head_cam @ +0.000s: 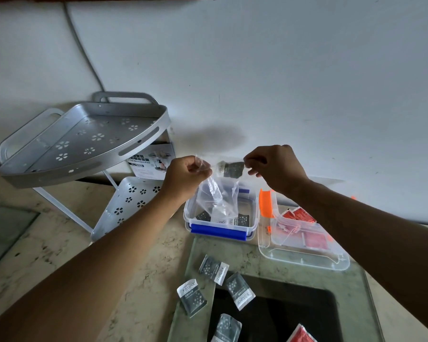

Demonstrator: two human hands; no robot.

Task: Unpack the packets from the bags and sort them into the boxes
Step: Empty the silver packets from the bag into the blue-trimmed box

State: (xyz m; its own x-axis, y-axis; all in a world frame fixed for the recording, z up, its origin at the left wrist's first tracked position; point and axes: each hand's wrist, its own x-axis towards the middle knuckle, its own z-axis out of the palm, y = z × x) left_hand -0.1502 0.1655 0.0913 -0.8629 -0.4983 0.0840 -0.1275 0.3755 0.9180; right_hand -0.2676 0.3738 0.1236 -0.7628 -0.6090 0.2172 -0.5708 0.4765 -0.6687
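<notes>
My left hand (187, 172) pinches the top edge of a clear plastic bag (216, 196) that hangs over the blue-latched box (219, 232). My right hand (274, 166) grips a grey packet (230, 169) at the bag's mouth, level with my left hand. Grey packets lie inside the blue-latched box. To its right, the orange-latched box (304, 257) holds red packets (299, 215). Several loose grey packets (214, 269) lie on the counter near me, and a red packet (300, 335) shows at the bottom edge.
A silver two-tier corner rack (84, 141) stands at the left against the white wall, with its cardboard box (153, 160) behind it. A dark glass panel (274, 314) lies under the loose packets. The marble counter (59, 243) stretches left.
</notes>
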